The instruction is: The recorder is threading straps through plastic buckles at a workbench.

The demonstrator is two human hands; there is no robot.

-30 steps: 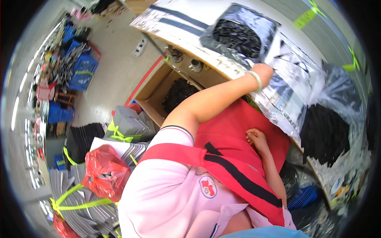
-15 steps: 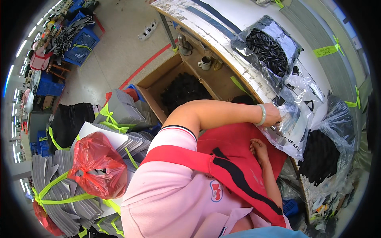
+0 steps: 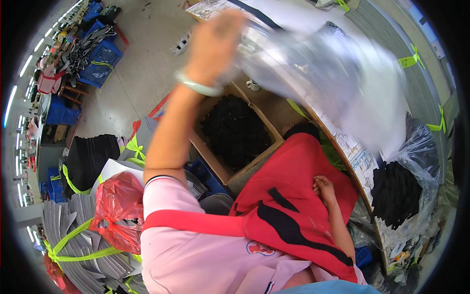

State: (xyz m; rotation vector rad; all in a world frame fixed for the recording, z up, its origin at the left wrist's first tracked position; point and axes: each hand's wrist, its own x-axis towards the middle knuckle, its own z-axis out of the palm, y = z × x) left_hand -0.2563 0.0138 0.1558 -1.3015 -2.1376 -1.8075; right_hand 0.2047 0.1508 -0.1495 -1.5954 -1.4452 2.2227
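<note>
The left hand [image 3: 215, 41] is raised high over the open cardboard box [image 3: 223, 164], its grip closed on the top edge of a clear plastic bag [image 3: 333, 78]. The bag is smeared by motion blur and spreads out to the right, above the curved edge of the surface [image 3: 342, 142]; what it holds cannot be made out. Half a second ago that hand was low and far to the right, at the heap of clear bags on the surface, with the arm stretched across the lap. Now the arm points nearly straight up the picture, and a pale green bangle [image 3: 198, 88] sits on the wrist.

The right hand [image 3: 324, 187] rests on the red apron [image 3: 293, 215] over the lap, fingers loosely curled and holding nothing, much where it lay before.

The cardboard box stands on the floor just left of the surface and is filled with a mass of small black pieces [image 3: 235, 132]. On the surface to the right lies another clear bag of black pieces [image 3: 399, 193]. To the left of the person, a red plastic bag [image 3: 117, 208] sits on stacks of grey sheets [image 3: 78, 240] bound with yellow-green straps.
</note>
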